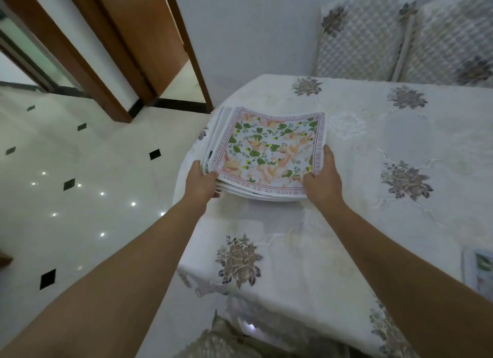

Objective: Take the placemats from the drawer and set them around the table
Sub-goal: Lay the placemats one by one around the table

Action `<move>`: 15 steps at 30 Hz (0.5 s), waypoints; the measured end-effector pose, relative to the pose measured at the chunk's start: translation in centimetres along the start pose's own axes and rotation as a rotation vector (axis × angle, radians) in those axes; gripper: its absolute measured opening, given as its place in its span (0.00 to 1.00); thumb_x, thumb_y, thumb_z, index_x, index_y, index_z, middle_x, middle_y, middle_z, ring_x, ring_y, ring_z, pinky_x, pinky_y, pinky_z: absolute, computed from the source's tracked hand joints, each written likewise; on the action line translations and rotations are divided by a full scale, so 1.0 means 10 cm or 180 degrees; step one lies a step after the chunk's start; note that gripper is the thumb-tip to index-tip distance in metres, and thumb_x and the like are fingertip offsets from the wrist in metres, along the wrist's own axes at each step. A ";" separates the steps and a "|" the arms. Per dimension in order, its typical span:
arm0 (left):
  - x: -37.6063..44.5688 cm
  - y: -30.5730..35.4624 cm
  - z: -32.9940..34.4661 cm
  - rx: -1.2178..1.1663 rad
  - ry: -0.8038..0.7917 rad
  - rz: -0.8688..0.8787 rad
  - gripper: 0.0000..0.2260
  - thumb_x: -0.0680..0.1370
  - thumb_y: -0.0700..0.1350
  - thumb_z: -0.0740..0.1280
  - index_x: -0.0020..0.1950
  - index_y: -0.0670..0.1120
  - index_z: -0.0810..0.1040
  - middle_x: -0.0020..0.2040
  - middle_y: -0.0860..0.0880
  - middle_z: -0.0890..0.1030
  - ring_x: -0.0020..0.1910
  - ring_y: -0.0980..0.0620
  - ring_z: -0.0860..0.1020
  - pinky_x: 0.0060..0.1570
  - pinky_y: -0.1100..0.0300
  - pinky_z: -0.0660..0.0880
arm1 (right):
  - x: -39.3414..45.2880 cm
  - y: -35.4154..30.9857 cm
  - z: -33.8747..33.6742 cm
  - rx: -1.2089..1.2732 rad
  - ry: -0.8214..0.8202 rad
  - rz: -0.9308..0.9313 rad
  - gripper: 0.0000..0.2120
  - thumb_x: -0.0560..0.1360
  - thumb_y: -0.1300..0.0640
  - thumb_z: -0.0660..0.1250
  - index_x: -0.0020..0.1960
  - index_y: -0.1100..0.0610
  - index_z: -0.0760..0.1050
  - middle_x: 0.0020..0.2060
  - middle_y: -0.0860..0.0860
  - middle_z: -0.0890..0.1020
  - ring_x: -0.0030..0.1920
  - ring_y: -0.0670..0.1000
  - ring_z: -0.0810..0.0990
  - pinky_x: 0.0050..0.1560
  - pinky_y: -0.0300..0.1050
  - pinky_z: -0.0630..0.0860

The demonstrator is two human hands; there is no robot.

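My fingers (210,175) are curling over the near left corner of the stack of placemats (269,149), my left hand (201,183) gripping its edge with the thumb on top, while my right hand (321,176) is gripping the near right corner, thumb lying across the printed face and the other fingers running up the right side. The stack is sitting at the far left corner of the table (400,149), on or just above the tablecloth (306,251); I cannot tell which. Judging from this, the placemats are already out of the drawer and at the table, but almost all the laying-out is still ahead of me; one flat printed piece at the near right edge (477,272) may be a mat already set, though it is cut off. The mats are looking thin, square and limp, white-edged, the top one printed with peach flowers, green leaves and a red lettered border. The tablecloth is looking embossed, with grey-gold flower patches. Two quilted chair backs (360,37) are standing at the far side, and glossy white floor tiles (80,184) with black diamonds are lying to the left.
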State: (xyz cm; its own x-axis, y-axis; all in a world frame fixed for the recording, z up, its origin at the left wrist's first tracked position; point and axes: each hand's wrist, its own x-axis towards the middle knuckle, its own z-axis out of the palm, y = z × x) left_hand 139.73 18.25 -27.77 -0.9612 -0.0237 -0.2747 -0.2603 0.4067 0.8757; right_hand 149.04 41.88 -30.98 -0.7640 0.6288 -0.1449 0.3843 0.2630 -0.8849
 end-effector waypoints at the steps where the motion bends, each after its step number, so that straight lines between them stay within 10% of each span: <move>1: 0.03 -0.07 -0.14 -0.0074 0.0038 -0.0030 0.06 0.81 0.38 0.61 0.57 0.44 0.70 0.48 0.47 0.77 0.39 0.48 0.79 0.32 0.57 0.79 | -0.04 -0.08 0.12 -0.0033 -0.0038 -0.0052 0.38 0.75 0.66 0.62 0.79 0.49 0.50 0.68 0.51 0.75 0.60 0.56 0.78 0.58 0.49 0.76; 15: 0.44 -1.28 -1.17 0.0203 -0.0101 -0.0394 0.08 0.80 0.40 0.64 0.58 0.45 0.70 0.53 0.43 0.77 0.46 0.46 0.79 0.37 0.53 0.81 | -0.61 -0.11 1.40 -0.0370 -0.0419 0.0029 0.37 0.74 0.69 0.62 0.78 0.52 0.53 0.67 0.54 0.74 0.56 0.54 0.77 0.47 0.42 0.72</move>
State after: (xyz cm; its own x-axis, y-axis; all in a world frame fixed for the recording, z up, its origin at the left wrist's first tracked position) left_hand 137.80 2.21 -35.52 -0.9184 -0.0488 -0.3925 -0.3696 0.4596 0.8076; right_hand 146.03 27.50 -35.34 -0.8186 0.5322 -0.2161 0.4430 0.3455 -0.8272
